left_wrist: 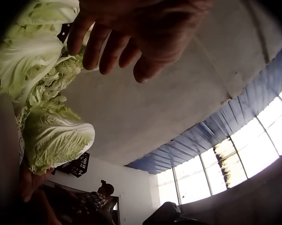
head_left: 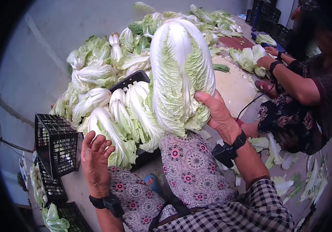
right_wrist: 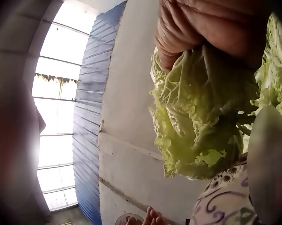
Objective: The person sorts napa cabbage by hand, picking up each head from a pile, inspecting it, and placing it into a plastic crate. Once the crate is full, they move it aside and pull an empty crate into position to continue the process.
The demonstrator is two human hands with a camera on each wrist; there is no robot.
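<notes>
A large napa cabbage, white stem end up and leafy end down, is held up by my right hand, whose thumb presses on its lower right side. The right wrist view shows that hand gripping the leafy end. My left hand is raised at the lower left with loosely bent fingers and holds nothing; the left wrist view shows this hand too, apart from the cabbage. Several cabbages lie in a black crate beyond my knees.
A heap of cabbages lies against the wall. Black crates stand at the left. Another person sits at the right, hands on a cabbage. Loose leaves litter the floor at the lower right.
</notes>
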